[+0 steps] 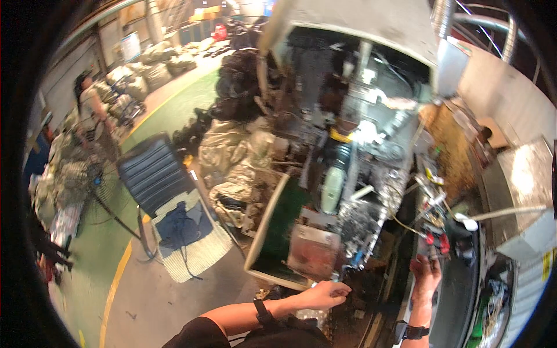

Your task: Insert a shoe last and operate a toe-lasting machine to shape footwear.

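My left hand hovers by the near edge of a cream-rimmed bin, its fingers curled together. Anything inside that grasp is hidden. A reddish, worn box-shaped piece sits at the bin's right side, just beyond the hand. To the right, my right hand is raised with its fingers bent and apart, and nothing shows between them. Right beyond those fingertips lies a red-handled hand tool, on a narrow ledge with small parts and wires. A pale green and black power tool rests on the cluttered bench.
Silvery crumpled scrap covers the bench under a hood. A dark chair with a cloth on its seat stands left, near a fan. Metal boxes line the right. Sacks and a person are far left.
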`<action>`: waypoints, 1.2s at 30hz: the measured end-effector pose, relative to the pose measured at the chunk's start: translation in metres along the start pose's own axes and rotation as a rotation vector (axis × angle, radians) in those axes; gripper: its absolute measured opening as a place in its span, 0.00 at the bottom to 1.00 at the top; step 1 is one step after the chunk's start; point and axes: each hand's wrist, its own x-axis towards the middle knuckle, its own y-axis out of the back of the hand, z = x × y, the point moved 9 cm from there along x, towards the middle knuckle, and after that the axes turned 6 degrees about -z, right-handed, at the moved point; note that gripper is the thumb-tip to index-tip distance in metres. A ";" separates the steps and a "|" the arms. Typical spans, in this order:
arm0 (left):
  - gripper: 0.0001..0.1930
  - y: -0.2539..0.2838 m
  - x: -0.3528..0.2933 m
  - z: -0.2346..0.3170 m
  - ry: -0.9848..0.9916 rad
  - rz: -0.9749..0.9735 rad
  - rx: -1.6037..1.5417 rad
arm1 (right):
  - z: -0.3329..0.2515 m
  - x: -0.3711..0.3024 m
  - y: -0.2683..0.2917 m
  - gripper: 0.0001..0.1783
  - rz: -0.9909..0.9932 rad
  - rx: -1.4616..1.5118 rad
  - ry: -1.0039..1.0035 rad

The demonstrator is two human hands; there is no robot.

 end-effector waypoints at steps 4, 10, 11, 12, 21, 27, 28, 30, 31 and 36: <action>0.23 0.055 -0.040 0.030 -0.197 0.021 -0.061 | -0.004 -0.001 -0.220 0.42 -0.376 -0.208 0.020; 0.23 0.139 -0.096 0.040 -0.305 0.082 -0.200 | 0.025 0.006 -0.344 0.62 -0.400 -0.595 0.231; 0.23 0.152 -0.101 0.037 -0.296 0.096 -0.223 | 0.027 0.004 -0.353 0.62 -0.395 -0.617 0.266; 0.23 0.165 -0.104 0.036 -0.306 0.108 -0.224 | 0.026 0.003 -0.357 0.62 -0.338 -0.691 0.304; 0.19 0.250 -0.075 0.033 -0.381 0.056 -0.330 | 0.015 -0.001 -0.375 0.68 -0.069 -0.828 0.329; 0.18 0.263 -0.050 0.043 -0.504 0.003 -0.365 | 0.009 -0.001 -0.383 0.66 -0.079 -0.760 0.400; 0.18 0.263 -0.049 0.041 -0.508 0.020 -0.371 | 0.010 0.001 -0.382 0.66 -0.063 -0.796 0.385; 0.17 0.259 -0.052 0.035 -0.491 0.043 -0.418 | 0.004 -0.003 -0.386 0.66 -0.102 -0.797 0.504; 0.17 0.254 -0.053 0.029 -0.431 0.017 -0.506 | 0.002 -0.007 -0.388 0.66 -0.114 -0.806 0.570; 0.14 0.257 -0.070 0.020 -0.368 0.159 -0.553 | 0.012 -0.002 -0.380 0.61 -0.027 -0.739 0.476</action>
